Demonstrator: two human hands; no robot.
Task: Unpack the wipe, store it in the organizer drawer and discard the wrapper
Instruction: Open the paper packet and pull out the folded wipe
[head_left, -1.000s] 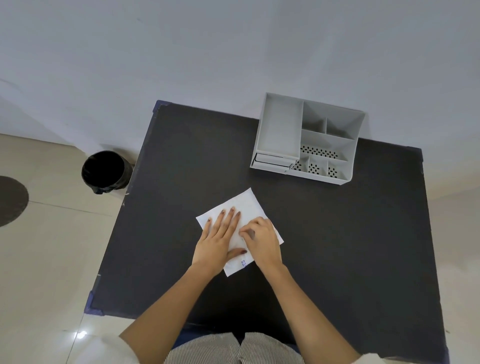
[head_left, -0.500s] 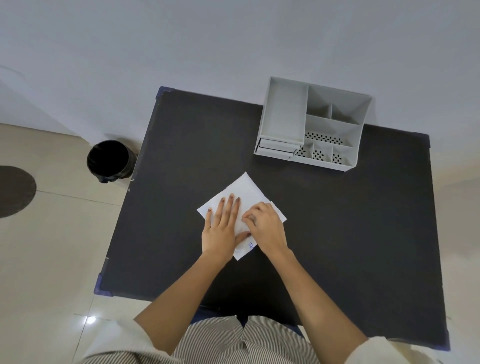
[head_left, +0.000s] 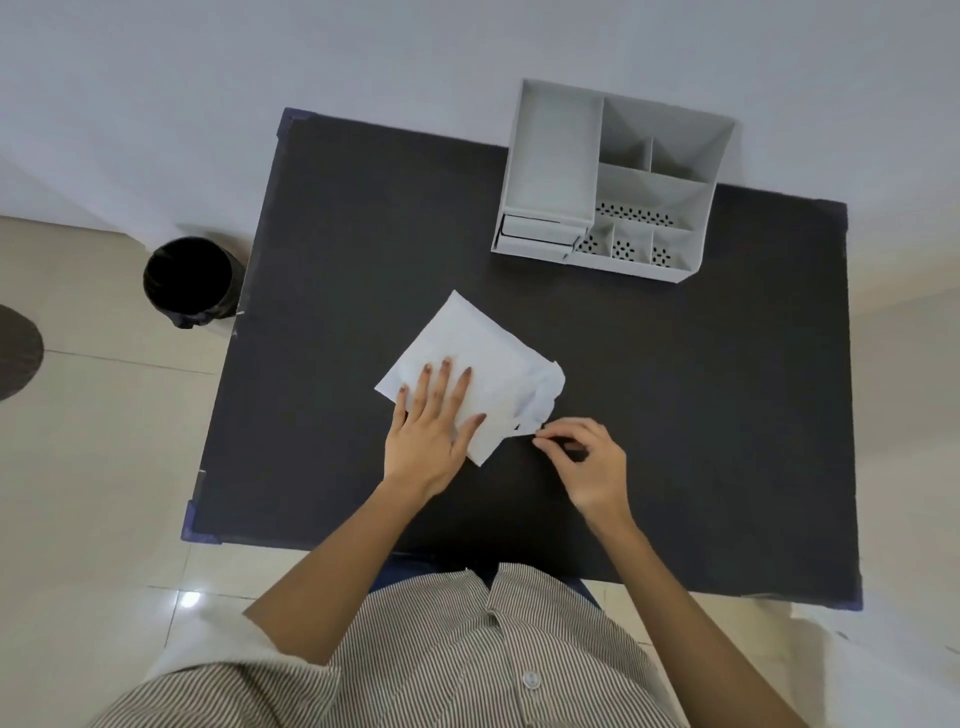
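A white flat wipe packet (head_left: 478, 358) lies on the black table (head_left: 675, 395), near its middle. My left hand (head_left: 431, 426) presses flat on the packet's near left part, fingers spread. My right hand (head_left: 582, 462) sits just right of the packet, its thumb and forefinger pinched on a thin torn strip at the packet's near right edge, which looks crumpled and lifted. The grey organizer (head_left: 613, 182) stands at the table's far side, its small drawer (head_left: 537, 236) at the front left pushed in.
A black bin (head_left: 189, 280) stands on the tiled floor to the left of the table. A pale wall rises behind the table. A dark round mat (head_left: 15, 353) lies at the far left floor edge.
My right hand has pulled away from the packet to the right, tearing and lifting its near right edge. My left hand stays pressed on the packet. The camera has tilted slightly.
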